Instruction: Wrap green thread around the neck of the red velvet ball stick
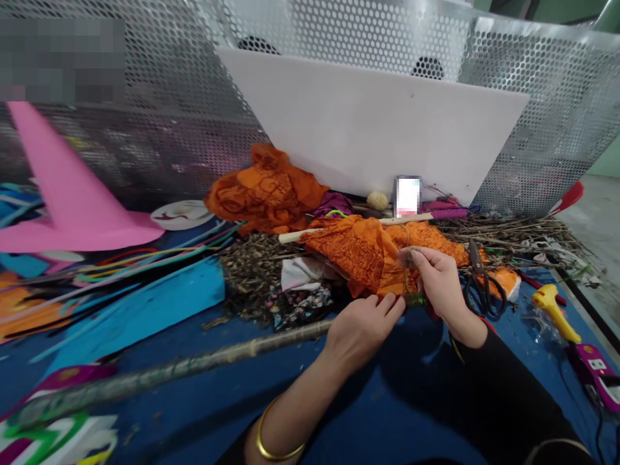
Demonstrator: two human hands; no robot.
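Orange patterned cloth (368, 252) is right in front of me, bunched over a pale stick (293, 237), on top of the dried stalks (252, 268) on the blue table (232, 400). A thin cord (407, 279) crosses it. My right hand (442, 279) has thumb and forefinger pinched together on the cord, over the cloth. My left hand (361, 326) is palm down at the cloth's near edge, fingers bent and close together — can't tell if they grip anything. A green band (415, 299) shows between my hands.

The mottled pole (194, 365) slants from lower left up to my left hand; can't tell if they touch. Floral fabric (303, 305) and white cloth (300, 274) are just left of the orange cloth.

Right side: black scissors (484, 287) beside my right hand, then a yellow glue gun (552, 310) and a purple power strip (595, 374). Behind: lit phone (407, 196) in front of the white board (378, 123), a second orange bundle (271, 187) to the left. Far left — pink cone hat (72, 194), white mask-like piece (179, 214), blue sheet (145, 310).
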